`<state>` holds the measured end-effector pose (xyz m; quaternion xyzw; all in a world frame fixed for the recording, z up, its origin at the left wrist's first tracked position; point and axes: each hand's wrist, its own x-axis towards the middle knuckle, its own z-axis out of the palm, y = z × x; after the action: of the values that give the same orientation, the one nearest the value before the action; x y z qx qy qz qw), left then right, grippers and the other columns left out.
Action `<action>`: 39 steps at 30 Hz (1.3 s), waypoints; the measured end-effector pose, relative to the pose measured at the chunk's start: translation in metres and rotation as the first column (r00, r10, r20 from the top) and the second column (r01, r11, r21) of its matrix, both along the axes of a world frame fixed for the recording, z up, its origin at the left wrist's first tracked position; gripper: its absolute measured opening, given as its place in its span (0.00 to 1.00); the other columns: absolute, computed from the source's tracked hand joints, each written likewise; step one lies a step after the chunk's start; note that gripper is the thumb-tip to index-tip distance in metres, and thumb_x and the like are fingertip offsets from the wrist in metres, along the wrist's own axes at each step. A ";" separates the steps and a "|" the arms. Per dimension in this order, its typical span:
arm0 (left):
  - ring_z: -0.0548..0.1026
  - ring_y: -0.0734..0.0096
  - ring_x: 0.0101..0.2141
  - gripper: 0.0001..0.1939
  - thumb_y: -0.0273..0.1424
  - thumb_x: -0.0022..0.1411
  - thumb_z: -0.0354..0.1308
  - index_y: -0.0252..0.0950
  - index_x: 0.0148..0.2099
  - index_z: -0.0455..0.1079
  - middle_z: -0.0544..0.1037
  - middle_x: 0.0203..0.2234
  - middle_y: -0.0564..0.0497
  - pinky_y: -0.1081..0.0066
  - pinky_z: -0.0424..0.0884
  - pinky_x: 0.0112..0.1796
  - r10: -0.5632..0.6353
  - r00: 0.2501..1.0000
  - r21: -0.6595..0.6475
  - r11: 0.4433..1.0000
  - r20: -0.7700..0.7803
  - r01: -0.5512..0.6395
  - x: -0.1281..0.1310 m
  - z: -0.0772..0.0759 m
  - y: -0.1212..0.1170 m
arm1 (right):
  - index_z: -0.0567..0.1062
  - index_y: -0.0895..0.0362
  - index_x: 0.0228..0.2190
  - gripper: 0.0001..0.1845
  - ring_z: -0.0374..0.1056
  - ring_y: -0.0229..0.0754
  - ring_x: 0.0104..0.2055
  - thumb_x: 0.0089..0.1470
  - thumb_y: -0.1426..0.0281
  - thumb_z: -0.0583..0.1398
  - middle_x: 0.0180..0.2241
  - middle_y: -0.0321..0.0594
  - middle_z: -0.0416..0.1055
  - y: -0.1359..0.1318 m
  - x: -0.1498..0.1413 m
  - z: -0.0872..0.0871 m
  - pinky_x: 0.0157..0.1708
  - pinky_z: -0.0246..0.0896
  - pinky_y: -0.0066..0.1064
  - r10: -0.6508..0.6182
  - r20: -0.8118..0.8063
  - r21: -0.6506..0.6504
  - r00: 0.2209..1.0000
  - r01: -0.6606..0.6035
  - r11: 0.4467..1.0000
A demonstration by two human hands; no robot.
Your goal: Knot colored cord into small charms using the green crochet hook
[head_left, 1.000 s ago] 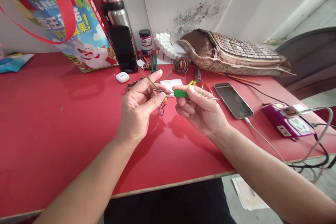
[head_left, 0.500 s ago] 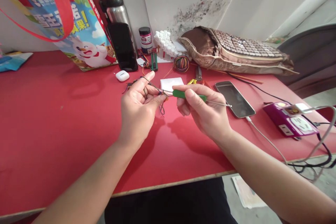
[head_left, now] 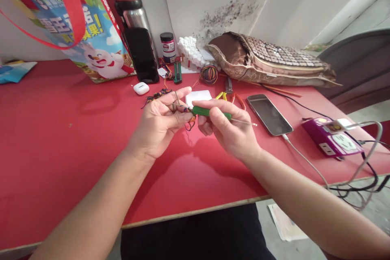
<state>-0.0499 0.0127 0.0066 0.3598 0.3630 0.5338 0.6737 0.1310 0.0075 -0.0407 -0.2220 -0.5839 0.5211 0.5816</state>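
Note:
Between thumb and fingers, my left hand (head_left: 160,115) pinches a small multicoloured piece of yarn work (head_left: 191,121), dark with orange bits, and a strand loops over its raised index finger. My right hand (head_left: 228,124) is closed around a crochet hook with a green handle (head_left: 202,111). One thin metal end points left into the yarn at my left fingertips; the other sticks out to the right past my hand. A ball of multicoloured yarn (head_left: 209,74) lies behind the hands, with a strand running from it toward them.
Behind my hands lie a white box (head_left: 198,96), pliers (head_left: 228,87), a braided yarn piece (head_left: 158,94) and an earbud case (head_left: 141,88). On the right are a phone (head_left: 269,114) and a purple power strip (head_left: 332,137) with cables. A bag (head_left: 100,40) and a steel flask (head_left: 134,12) stand at back left.
The crochet hook has moved left, its green handle now close against my left fingertips. Its left metal shaft, visible before, is now mostly hidden at the yarn.

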 end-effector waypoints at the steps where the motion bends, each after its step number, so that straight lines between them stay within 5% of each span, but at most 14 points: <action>1: 0.80 0.75 0.28 0.28 0.19 0.43 0.82 0.32 0.49 0.86 0.82 0.27 0.55 0.74 0.78 0.35 -0.032 0.999 0.007 0.999 0.000 0.032 -0.004 0.000 0.002 | 0.88 0.49 0.50 0.13 0.67 0.35 0.28 0.71 0.59 0.66 0.32 0.36 0.77 0.003 0.003 0.001 0.32 0.68 0.33 0.064 -0.039 -0.062 0.997 -0.067 0.996; 22: 0.78 0.75 0.28 0.26 0.21 0.51 0.79 0.38 0.54 0.88 0.80 0.27 0.53 0.76 0.79 0.32 -0.169 0.980 0.132 0.975 -0.100 0.182 -0.021 0.004 0.006 | 0.91 0.54 0.35 0.13 0.56 0.32 0.20 0.58 0.57 0.75 0.22 0.35 0.71 0.005 0.016 0.030 0.20 0.50 0.30 0.063 -0.131 -0.247 0.989 -0.095 0.964; 39: 0.73 0.74 0.27 0.26 0.25 0.49 0.73 0.33 0.53 0.87 0.78 0.28 0.51 0.73 0.69 0.28 -0.359 0.926 0.125 0.920 -0.115 0.372 -0.031 0.008 0.010 | 0.90 0.56 0.35 0.12 0.59 0.34 0.20 0.60 0.59 0.74 0.21 0.36 0.70 0.007 0.027 0.031 0.19 0.52 0.29 0.099 -0.031 -0.206 0.995 -0.104 0.973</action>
<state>-0.0805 0.0230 0.0142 0.4927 0.2797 0.4067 0.7166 0.1575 0.0144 -0.0094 -0.2460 -0.5308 0.6105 0.5339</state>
